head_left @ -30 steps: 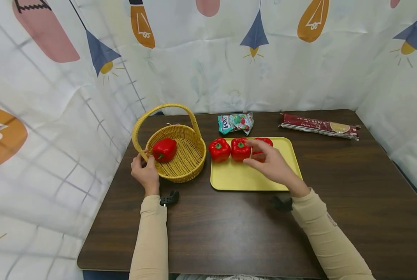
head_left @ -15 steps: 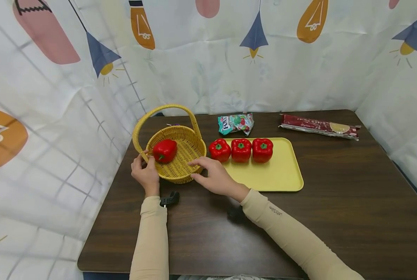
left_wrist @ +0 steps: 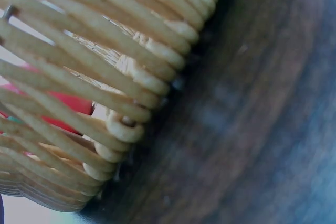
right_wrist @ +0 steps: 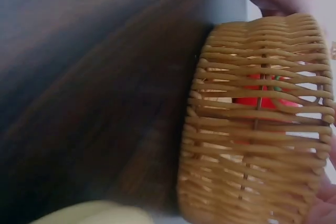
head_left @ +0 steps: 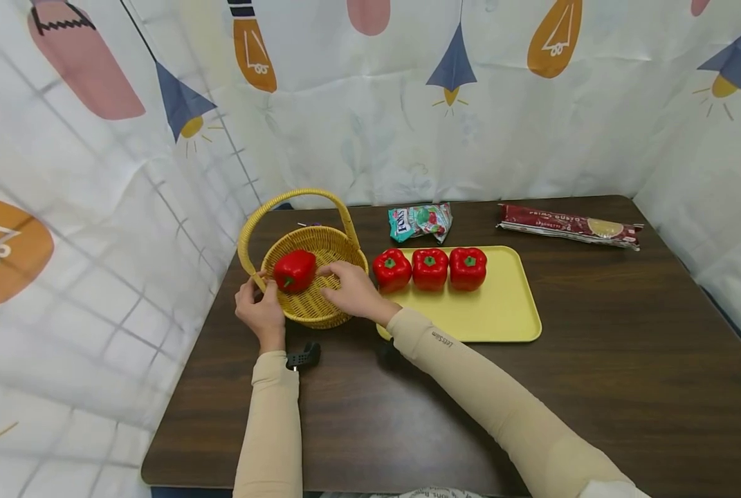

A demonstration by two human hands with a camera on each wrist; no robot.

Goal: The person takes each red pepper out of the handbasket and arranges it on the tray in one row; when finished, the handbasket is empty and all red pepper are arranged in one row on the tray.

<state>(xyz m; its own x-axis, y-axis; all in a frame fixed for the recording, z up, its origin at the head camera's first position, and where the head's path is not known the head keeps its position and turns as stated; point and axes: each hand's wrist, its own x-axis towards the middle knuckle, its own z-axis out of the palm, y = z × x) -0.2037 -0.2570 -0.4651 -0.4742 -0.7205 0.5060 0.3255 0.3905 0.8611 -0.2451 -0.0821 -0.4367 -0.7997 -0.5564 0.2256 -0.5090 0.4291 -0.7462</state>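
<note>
A yellow wicker basket (head_left: 321, 315) with a tall handle stands on the left of the table, one red bell pepper (head_left: 295, 270) lying inside it. My left hand (head_left: 262, 315) grips the basket's near-left rim at the base of its handle. Over the basket's right side is my right hand (head_left: 351, 290), nothing in its grasp, its extended fingers pointing at the pepper with a small gap. Both wrist views show the woven wall, the left (left_wrist: 105, 77) and the right (right_wrist: 257, 124), with red showing through the gaps. Three more red bell peppers (head_left: 430, 269) sit in a row on a yellow tray (head_left: 470, 318).
Behind the tray lies a teal candy bag (head_left: 420, 221). A dark red spaghetti packet (head_left: 566, 226) is at the back right of the dark wooden table (head_left: 644, 346). A patterned white curtain (head_left: 370, 138) borders the back and sides.
My right hand has moved left from above the peppers on the tray to over the inside of the basket. My left hand has kept its hold on the basket.
</note>
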